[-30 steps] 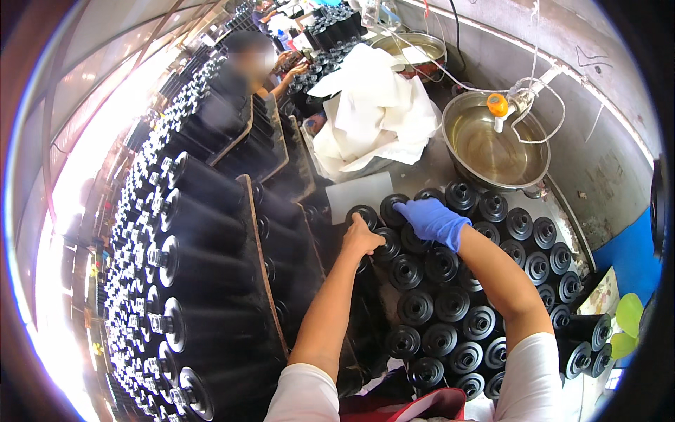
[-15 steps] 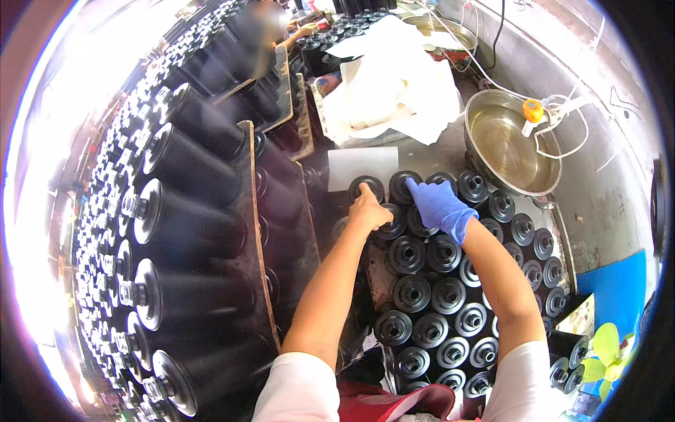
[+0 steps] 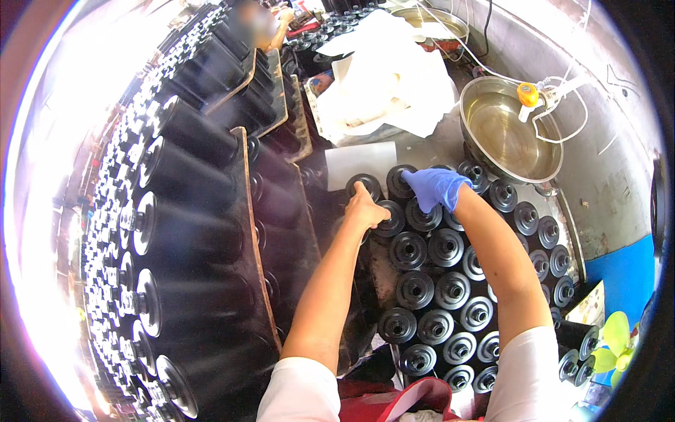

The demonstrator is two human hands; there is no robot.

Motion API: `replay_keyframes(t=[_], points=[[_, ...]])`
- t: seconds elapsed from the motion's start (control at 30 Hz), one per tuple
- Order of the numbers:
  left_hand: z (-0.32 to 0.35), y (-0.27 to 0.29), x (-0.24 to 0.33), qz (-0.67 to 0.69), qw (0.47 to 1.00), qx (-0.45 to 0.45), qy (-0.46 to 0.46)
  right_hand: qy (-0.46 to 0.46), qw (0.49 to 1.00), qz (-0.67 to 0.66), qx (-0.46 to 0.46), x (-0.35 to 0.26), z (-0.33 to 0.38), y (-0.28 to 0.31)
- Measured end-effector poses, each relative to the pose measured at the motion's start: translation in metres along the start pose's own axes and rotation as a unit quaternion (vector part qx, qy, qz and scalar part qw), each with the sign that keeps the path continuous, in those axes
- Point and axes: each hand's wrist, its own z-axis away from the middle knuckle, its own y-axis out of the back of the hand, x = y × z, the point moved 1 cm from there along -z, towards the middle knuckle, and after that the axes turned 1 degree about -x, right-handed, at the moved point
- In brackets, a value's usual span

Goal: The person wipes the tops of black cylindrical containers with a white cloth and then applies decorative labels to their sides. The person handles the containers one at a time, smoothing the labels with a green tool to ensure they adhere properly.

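The black roller [image 3: 389,218] stands upright at the left edge of the packed group of rollers [image 3: 436,295] on the bench. The bare left hand [image 3: 364,207] grips its side, arm stretched forward. The blue-gloved right hand [image 3: 434,186] rests curled on a neighbouring roller top [image 3: 424,216], near the steel bowl [image 3: 508,133].

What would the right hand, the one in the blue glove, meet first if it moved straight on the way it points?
Probably the black roller under its fingers, then the white sheet lying just beyond. The right hand points up-left over the roller tops; depth is unclear, so contact cannot be confirmed.
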Motion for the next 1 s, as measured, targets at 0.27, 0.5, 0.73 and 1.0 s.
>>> replay_keyframes(t=[0.27, 0.5, 0.73, 1.0], points=[[-0.009, -0.008, -0.005, 0.005, 1.000, 0.000, 0.005, 0.054, 0.990, -0.025, 0.128, 0.013, 0.016, -0.017], [-0.004, -0.007, -0.003, 0.024, 1.000, 0.019, 0.002, -0.034, 0.959, -0.046, 0.278, -0.016, 0.074, 0.005], [-0.009, -0.006, -0.023, 0.124, 0.991, 0.034, -0.027, -0.007, 0.928, -0.079, 0.364, -0.055, 0.206, 0.076], [0.011, 0.045, -0.028, 0.195, 0.977, -0.035, -0.082, -0.035, 0.913, -0.211, 0.346, -0.090, 0.418, 0.071]])
